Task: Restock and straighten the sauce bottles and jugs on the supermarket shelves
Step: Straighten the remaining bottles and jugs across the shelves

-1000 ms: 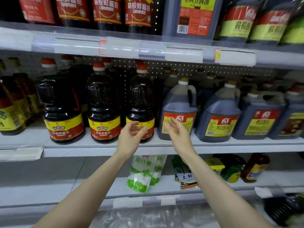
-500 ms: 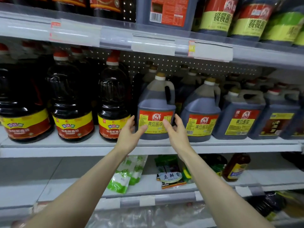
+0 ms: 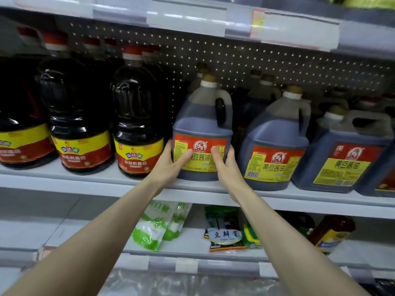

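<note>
Jug [image 3: 201, 124] (upright), between left hand [image 3: 171, 165], right hand [image 3: 227, 167]

Green-white pouches [image 3: 154, 228], perhaps sugar, below

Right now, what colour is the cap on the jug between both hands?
Cap on that jug: tan-gold, above a white collar; head view.

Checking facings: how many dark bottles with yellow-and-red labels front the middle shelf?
3: the left-edge bottle, the middle bottle, and the right bottle beside the grey jug. Others behind are partly hidden.
</note>
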`<state>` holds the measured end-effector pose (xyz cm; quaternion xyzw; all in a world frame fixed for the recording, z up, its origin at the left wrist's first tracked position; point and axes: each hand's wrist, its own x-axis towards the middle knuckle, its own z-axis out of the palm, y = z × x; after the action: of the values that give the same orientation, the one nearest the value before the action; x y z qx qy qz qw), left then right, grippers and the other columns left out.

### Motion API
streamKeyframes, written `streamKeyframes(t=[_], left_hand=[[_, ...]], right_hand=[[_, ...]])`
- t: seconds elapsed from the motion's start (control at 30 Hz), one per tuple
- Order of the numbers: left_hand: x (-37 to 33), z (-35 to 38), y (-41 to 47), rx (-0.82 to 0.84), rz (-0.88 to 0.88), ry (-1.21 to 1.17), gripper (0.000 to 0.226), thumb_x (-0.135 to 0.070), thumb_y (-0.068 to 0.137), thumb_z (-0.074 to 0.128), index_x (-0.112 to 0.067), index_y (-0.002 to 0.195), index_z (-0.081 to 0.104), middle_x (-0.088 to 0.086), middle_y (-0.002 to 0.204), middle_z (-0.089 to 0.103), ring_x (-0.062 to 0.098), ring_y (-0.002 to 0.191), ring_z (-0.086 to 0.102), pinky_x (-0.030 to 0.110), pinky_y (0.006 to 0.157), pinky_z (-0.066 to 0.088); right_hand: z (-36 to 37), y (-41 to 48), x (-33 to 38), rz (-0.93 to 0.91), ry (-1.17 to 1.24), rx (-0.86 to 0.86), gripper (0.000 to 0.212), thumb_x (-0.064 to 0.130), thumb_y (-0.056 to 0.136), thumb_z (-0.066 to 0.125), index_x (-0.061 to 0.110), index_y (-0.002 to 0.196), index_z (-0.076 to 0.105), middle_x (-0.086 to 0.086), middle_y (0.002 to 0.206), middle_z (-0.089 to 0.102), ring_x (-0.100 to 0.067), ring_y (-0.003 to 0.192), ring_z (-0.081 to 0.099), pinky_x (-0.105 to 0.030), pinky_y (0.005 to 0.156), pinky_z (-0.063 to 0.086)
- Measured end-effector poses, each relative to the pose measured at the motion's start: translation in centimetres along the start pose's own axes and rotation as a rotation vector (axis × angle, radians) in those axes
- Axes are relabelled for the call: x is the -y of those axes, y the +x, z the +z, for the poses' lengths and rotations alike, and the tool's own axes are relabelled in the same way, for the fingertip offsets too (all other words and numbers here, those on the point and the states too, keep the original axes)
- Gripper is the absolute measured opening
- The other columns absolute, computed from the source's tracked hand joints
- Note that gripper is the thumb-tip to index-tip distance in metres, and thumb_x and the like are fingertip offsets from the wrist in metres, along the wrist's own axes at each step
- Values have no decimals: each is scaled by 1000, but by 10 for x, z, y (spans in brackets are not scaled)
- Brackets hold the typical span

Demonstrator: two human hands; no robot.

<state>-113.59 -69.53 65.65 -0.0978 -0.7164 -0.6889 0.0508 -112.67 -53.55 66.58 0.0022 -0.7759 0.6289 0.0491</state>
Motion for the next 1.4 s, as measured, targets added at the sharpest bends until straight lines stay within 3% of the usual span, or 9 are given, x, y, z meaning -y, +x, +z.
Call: streamKeyframes(t=[0.07,0.13,0.27,0.5,0.73,0.93,1.03,1.27,1.4], left_hand=[[3,2,1,-9,11,-6,50,-23,93,59,-18,138,39,-13,114,62,-9,96,63,9,74,50],[6,3,3,-20,28,-11,48,-20,94,57,-17,137,38,-13,114,61,-11,94,63,8,73,49],[10,5,4,-40,62,-10,47,-19,95,55,-17,138,37,-10,117,60,-11,96,61,8,76,49],[16,7,7,-65,89,-19,38,-18,96,53,-23,131,38,-13,115,60,-14,96,61,7,75,48],[20,8,9,-84,89,-20,37,-21,96,53,-26,130,36,-18,114,58,-17,96,59,5,76,47],[23,7,9,-82,97,3,41,-25,96,52,-26,133,35,-19,117,57,-10,105,56,9,85,48],[24,8,10,-81,108,2,39,-24,97,51,-26,132,34,-19,117,57,-11,105,57,9,86,48],[23,10,6,-88,154,15,47,-22,96,52,-19,139,31,-18,116,58,-16,99,58,6,79,46],[22,8,6,-56,147,8,41,-21,97,50,-26,134,30,-20,116,56,-17,99,58,6,82,47]], right_hand=[[2,4,-8,-17,-4,-5,100,86,70,44,35,151,14,9,147,43,-21,141,31,-48,116,29],[3,8,-12,-22,-11,-5,106,91,64,43,37,150,13,9,147,43,-21,141,32,-49,115,30],[3,9,-11,-28,6,-3,73,57,92,43,28,152,14,6,144,46,-15,131,45,-39,111,37],[4,16,-17,-24,-13,-10,69,54,96,39,25,153,13,8,144,42,-10,130,40,-23,98,31],[7,17,-20,-11,-25,-4,67,54,96,39,25,152,15,8,144,43,-8,126,41,-23,96,32],[5,15,-18,4,-18,13,69,55,95,38,25,153,16,6,148,41,-5,122,39,-22,97,29],[4,16,-19,4,-24,12,69,55,96,38,24,153,15,5,150,39,-11,133,36,-21,96,26],[7,15,-24,-34,14,-21,87,69,76,42,26,149,25,6,142,48,-14,129,47,-33,107,39],[8,14,-23,-47,23,-28,87,70,75,42,26,148,27,6,140,50,-14,126,49,-36,107,41]])
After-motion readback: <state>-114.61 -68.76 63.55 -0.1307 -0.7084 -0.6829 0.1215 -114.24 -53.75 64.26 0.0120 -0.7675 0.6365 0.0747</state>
